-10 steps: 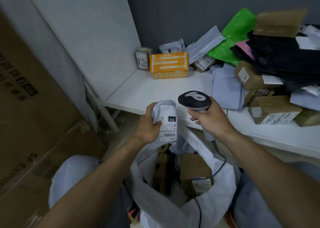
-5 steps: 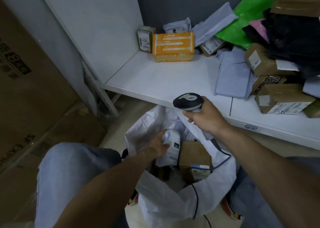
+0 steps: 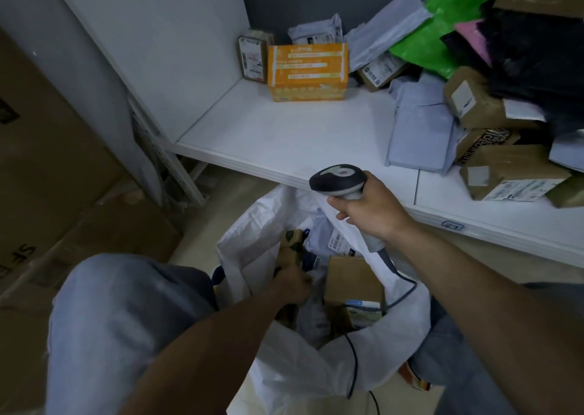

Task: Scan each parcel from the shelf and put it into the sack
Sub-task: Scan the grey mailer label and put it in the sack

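Hands are sitting at two different heights. The right hand (image 3: 369,207) is wrapping its fingers round the grip of the scanner (image 3: 339,179) and holding it just in front of the shelf (image 3: 300,136) edge, above the mouth of the sack (image 3: 249,228). The left hand (image 3: 292,283) is reaching down inside that sack among the parcels lying there, beside a printed brown box (image 3: 289,248); blur and shadow are hiding its fingers, so I cannot tell whether it is pinching anything or lying spread. Parcels waiting for scanning are lying on the shelf, ahead of and above both hands, most of them piling up toward the right. Nearest is the pale mailer (image 3: 420,133), which is lying flat just beyond the right hand, its long axis running from the shelf's front edge toward the back wall. A brown carton (image 3: 512,174) is sitting to the right of it at the front edge. An orange box (image 3: 308,73) is standing well back against the wall, its long side running left to right, more in line with the left hand. By my reading, the right hand is nearer the pile but is being taken up by the scanner, so the fetching is likely falling to the left hand, which is needing to rise out of the sack and cross forward and rightward to take the mailer by its near short end.
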